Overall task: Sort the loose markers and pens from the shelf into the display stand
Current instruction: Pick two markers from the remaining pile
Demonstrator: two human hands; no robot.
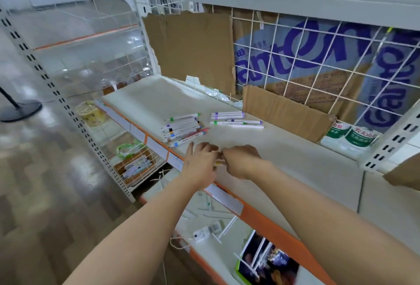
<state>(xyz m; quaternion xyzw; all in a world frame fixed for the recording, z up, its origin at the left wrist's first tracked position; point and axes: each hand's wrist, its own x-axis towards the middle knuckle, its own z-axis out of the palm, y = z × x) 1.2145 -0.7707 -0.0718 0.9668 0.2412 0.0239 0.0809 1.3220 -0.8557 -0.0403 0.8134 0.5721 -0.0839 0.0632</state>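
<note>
Both my hands meet over the front edge of the white shelf [295, 162]. My left hand [200, 159] and my right hand [241, 159] together pinch a small marker [217, 163], of which only a yellow bit shows between the fingers. A pile of several white markers with coloured caps [184, 129] lies just beyond my left hand. A smaller group of white markers with purple and green bands [234, 119] lies farther back on the shelf. No display stand is in view.
A low cardboard piece [286, 114] and a wire grid [318, 62] close the back of the shelf. Green-labelled bottles [350, 134] stand at the right. The lower shelf [227, 250] holds small white parts and a dark printed box [268, 262]. A wire basket [134, 166] hangs at lower left.
</note>
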